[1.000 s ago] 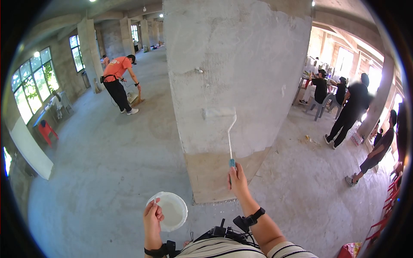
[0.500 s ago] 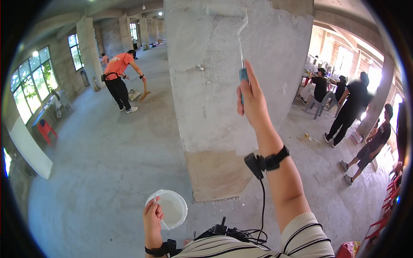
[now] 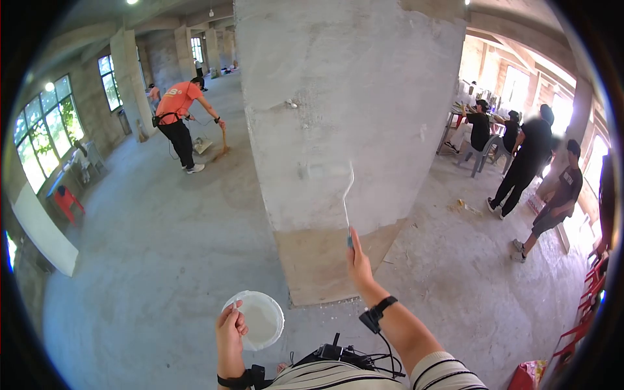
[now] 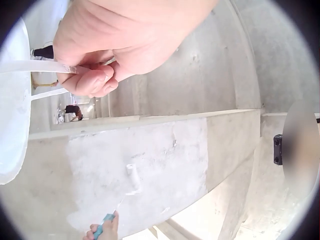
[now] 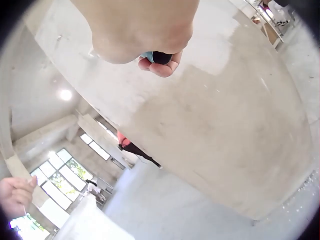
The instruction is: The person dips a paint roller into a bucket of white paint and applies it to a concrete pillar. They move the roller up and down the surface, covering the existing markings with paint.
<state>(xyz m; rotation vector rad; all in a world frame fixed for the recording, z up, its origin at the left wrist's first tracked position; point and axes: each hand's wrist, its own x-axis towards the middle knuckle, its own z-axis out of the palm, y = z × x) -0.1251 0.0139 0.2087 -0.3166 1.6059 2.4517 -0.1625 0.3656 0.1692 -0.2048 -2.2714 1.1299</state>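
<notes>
My right hand grips the blue handle of a paint roller, its fingers curled round it. The roller's bent wire frame reaches up to the white roller sleeve, which lies against the pillar. That pillar is coated whitish over most of its face, with a bare brownish band near the bottom. Low at the left, my left hand holds a white bucket by its thin plastic handle. Pale paint shows inside the bucket.
Left of the pillar, a person in an orange shirt bends over the floor with a tool. Several people in dark clothes sit or stand at the right. Red chairs line the right edge. A white board leans at the left.
The right hand raised the roller to the pillar's upper part, then brought it back down to about mid-height. The left hand and bucket have barely moved.
</notes>
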